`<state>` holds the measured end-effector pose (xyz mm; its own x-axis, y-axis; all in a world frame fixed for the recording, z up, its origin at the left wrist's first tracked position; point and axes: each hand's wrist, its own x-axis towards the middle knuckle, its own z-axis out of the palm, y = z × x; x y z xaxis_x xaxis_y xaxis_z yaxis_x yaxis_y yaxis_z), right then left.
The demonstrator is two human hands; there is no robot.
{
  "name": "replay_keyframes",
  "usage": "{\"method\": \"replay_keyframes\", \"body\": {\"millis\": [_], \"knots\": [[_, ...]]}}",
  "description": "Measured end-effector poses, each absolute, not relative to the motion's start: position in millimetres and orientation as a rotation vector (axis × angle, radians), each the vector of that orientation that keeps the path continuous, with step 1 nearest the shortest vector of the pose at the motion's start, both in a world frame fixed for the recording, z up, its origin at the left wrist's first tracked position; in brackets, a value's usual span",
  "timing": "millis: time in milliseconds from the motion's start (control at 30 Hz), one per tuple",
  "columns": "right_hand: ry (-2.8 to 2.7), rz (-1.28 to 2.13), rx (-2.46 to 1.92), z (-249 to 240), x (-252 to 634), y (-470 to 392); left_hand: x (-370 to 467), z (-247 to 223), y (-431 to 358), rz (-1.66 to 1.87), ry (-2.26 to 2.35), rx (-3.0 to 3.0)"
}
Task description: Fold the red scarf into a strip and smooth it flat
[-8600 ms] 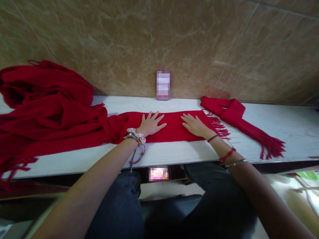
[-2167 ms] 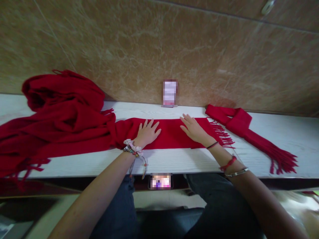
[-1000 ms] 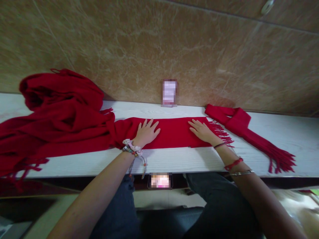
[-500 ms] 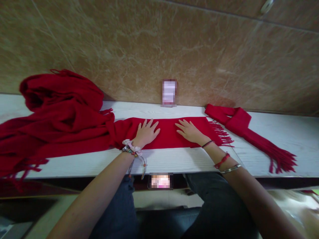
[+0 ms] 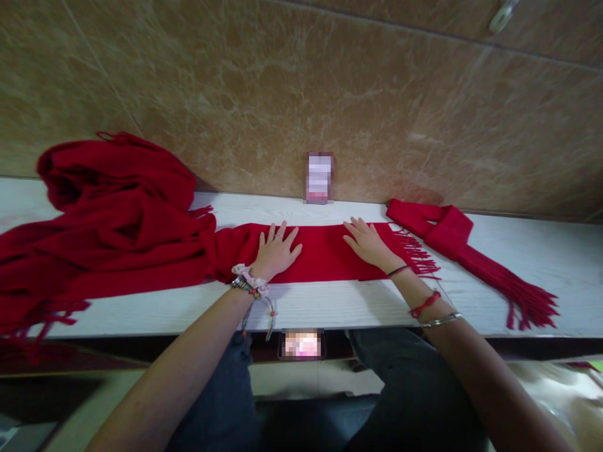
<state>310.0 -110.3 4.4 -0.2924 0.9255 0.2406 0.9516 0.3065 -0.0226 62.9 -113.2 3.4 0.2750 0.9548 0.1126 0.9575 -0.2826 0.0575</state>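
A red fringed scarf (image 5: 320,254) lies flat across the white table (image 5: 320,307). On its left part rests my left hand (image 5: 277,251), palm down with the fingers spread. My right hand (image 5: 370,242) lies on the scarf nearer its fringed right end, fingers stretched out. Neither hand grips the cloth. Toward the left the scarf runs up to a large heap of crumpled red cloth (image 5: 127,207); how they join is unclear. Right of the fringe, a narrow folded red scarf (image 5: 452,235) lies by itself, its tassels pointing toward the front edge.
A phone-like object with a blurred screen (image 5: 319,177) leans on the brown marbled wall (image 5: 282,94) behind the table. Another blurred screen (image 5: 302,344) shows just below the table's front edge, above my legs. Some fringe at the left hangs over that edge.
My right hand has slid a little to the right along the scarf, toward the fringe. My left hand has stayed in nearly the same place.
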Motion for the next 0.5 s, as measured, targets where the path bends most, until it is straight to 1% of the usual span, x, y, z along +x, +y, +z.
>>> {"method": "replay_keyframes", "body": {"millis": [100, 233, 367, 500], "knots": [[-2.532, -0.181, -1.593, 8.2, 277.4, -108.6, 62.7, 4.2, -112.1, -0.153, -1.916, -2.506], [-2.631, -0.151, -1.66, 7.6, 263.4, -96.0, 61.9, 5.3, -109.7, -0.067, -1.952, -2.528], [-2.604, -0.155, -1.743, 3.2, 284.6, -84.1, 60.9, 4.3, -108.4, -0.066, -1.948, -2.53], [-2.431, -0.146, -1.903, -2.9, 325.4, -81.1, 60.7, 4.4, -109.1, -0.069, -1.956, -2.538]]}}
